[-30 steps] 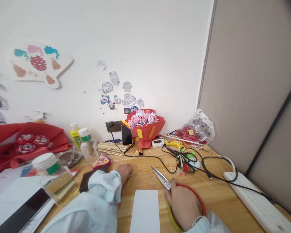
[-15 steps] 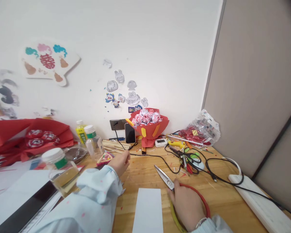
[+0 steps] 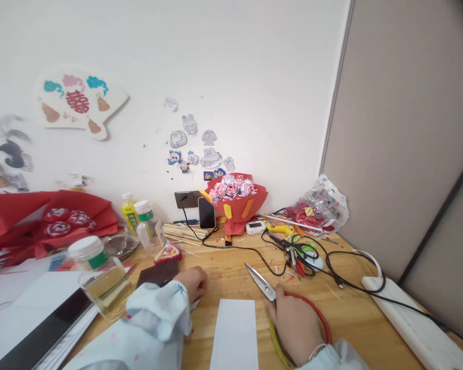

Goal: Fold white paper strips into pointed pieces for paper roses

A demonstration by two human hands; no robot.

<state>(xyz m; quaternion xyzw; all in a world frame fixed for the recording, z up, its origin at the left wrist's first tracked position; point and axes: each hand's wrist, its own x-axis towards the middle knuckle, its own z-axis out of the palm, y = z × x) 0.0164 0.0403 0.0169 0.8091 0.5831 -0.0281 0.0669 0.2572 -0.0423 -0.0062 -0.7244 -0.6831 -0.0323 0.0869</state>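
My right hand rests on the wooden desk, its fingers curled over the red and yellow handles of large scissors whose blades point up and left. My left hand, coming out of a light blue sleeve, lies low on the desk with its fingers curled; what they hold, if anything, is hidden. A white strip of paper lies between the two hands. A dark brown card lies just left of the left hand.
Behind stand a red paper bouquet, a phone on a charging cable, wooden sticks, bottles and a jar. Black cables, small scissors and a white power strip fill the right side. Red wrapping lies left.
My left hand, raised near the cable half a second ago, has dropped back to the desk beside the dark card. The right hand stays on the scissors.
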